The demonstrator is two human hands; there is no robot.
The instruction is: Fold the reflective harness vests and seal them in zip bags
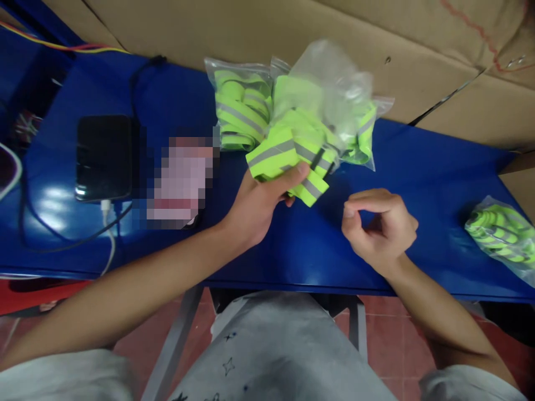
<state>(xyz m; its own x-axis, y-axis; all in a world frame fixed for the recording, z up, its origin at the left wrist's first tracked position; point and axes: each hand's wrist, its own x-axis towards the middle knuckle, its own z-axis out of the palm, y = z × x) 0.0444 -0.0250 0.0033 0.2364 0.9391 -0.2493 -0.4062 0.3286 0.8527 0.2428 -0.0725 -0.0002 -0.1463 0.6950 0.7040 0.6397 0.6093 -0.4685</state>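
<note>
My left hand (267, 203) is closed around a bunch of fluorescent yellow-green reflective bands (273, 153), with grey stripes and small black pieces, its thumb pressed on top. Directly behind them lie clear plastic bags (334, 72), blurred in part. One bag of reflective bands (243, 108) rests to the left, and another bagged bundle (363, 133) is partly covered at the right. Over the table's front part, my right hand (380, 228) is curled, thumb and index finger meeting in a loop. Nothing shows in that pinch.
On the blue table (301, 250) are a black glossy device (104, 157) with plugged-in cables and a pixelated pinkish object (179, 181) at left. A further bag of bands (504, 231) lies by the right edge. Cardboard (234, 30) stands along the back.
</note>
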